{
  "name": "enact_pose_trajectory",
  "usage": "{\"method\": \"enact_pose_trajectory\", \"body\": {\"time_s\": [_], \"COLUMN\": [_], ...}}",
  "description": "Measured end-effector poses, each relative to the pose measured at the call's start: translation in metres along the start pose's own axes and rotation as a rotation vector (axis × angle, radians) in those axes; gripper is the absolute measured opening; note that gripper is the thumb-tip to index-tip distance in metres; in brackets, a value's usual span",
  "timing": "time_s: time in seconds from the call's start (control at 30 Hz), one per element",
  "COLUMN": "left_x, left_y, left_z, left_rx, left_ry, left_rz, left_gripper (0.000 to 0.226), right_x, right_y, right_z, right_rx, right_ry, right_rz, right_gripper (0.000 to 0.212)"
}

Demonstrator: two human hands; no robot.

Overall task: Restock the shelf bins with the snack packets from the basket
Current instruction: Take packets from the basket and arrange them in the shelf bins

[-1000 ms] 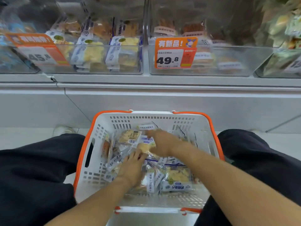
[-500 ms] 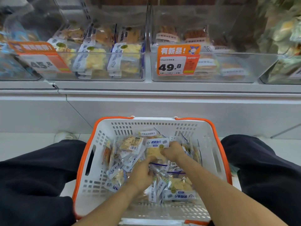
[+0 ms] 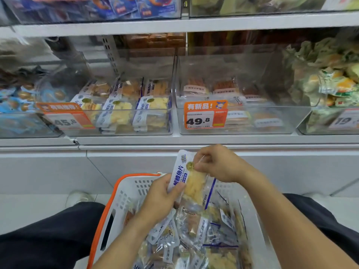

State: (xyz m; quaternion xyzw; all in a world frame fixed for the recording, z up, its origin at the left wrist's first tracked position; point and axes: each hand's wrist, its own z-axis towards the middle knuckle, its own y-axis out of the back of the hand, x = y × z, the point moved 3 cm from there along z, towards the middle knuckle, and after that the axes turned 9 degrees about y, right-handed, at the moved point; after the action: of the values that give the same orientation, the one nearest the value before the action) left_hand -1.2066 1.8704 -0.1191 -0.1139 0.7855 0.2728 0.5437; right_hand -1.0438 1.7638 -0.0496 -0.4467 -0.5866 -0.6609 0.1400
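Observation:
Both hands hold one snack packet [image 3: 191,183], white and blue with yellow pieces inside, upright above the far rim of the basket [image 3: 124,193]. My left hand [image 3: 161,199] grips its lower left edge with thumb on the label. My right hand [image 3: 217,164] pinches its top right corner. The white basket with orange trim sits between my knees and holds several more packets [image 3: 196,235]. On the shelf ahead, a clear bin [image 3: 124,131] holds matching yellow-filled packets [image 3: 118,113] in rows.
A second clear bin [image 3: 242,129] with a 49.8 price tag [image 3: 204,115] holds brown snack packs. Bins of blue packets [image 3: 17,100] at left and green-yellow packets [image 3: 330,82] at right flank them. A higher shelf [image 3: 174,24] runs above. My dark-trousered legs [image 3: 48,239] bracket the basket.
Both hands rose out of the basket, lifting one packet up in front of the shelf base. The view tilted upward, showing more shelf.

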Motion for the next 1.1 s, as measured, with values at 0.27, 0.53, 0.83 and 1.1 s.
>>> {"method": "enact_pose_trajectory", "body": {"time_s": [0.27,0.53,0.83,1.1], "left_x": [-0.086,-0.174,-0.18,-0.165], "left_y": [0.062,0.135,0.145,0.135], "left_z": [-0.024,0.032,0.161,0.22], "left_rx": [-0.267,-0.52,-0.397,-0.429], "left_ry": [-0.233,-0.358,0.018,0.177], "left_rz": [-0.104,0.099,0.164,0.968], "left_gripper": [0.085,0.081,0.058,0.074], "right_x": [0.038,0.03,0.009,0.01], "right_y": [0.028,0.069,0.071,0.071], "right_z": [-0.007,-0.006,0.016,0.026], "right_rx": [-0.789,-0.889,-0.825,-0.867], "right_ry": [0.309,0.308,0.278,0.357], "right_rz": [-0.016,-0.527,-0.619,-0.57], "right_gripper": [0.006,0.042,0.05,0.056]}}
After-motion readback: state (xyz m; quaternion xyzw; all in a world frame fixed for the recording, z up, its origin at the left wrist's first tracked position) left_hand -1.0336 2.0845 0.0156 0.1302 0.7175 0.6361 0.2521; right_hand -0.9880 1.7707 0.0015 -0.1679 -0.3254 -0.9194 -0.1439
